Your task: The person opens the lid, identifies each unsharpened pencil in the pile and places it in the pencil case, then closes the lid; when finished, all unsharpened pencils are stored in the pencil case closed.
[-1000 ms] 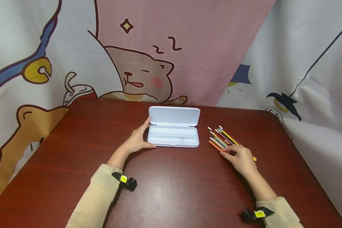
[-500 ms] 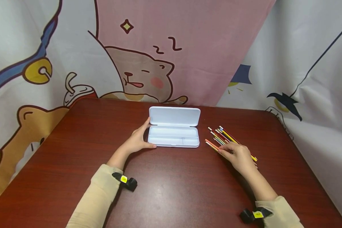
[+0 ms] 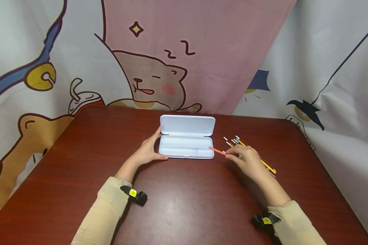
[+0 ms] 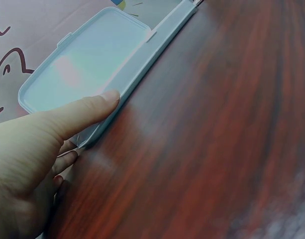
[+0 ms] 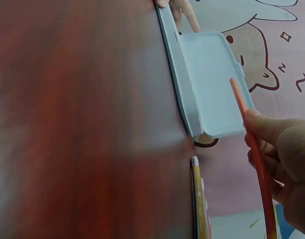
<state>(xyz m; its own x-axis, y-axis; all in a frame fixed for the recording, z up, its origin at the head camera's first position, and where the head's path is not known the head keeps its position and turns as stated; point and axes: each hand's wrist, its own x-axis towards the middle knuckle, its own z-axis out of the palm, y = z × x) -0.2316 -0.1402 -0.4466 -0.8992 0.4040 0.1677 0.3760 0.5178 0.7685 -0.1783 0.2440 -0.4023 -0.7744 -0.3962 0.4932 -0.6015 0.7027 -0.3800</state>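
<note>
A white pencil case (image 3: pixel 185 147) lies with its lid (image 3: pixel 187 125) raised; its tray has compartments. My left hand (image 3: pixel 145 149) grips the case's left end, thumb on the front edge and fingers around the side; in the left wrist view the thumb presses the front wall. My right hand (image 3: pixel 246 160) pinches an orange pencil (image 3: pixel 217 150) between thumb and fingers. The pencil's far tip reaches over the right end of the tray. In the right wrist view the orange pencil (image 5: pixel 256 154) is off the table, slanting across the hand.
Several loose pencils (image 3: pixel 268 166) lie in a bunch on the brown table (image 3: pixel 184 197), under and beyond my right hand, partly hidden by it. A printed cloth (image 3: pixel 220 61) hangs behind the table and along its sides.
My right hand has lifted the orange pencil from the bunch and moved it left and up to the case's right end. The left hand and case have stayed put.
</note>
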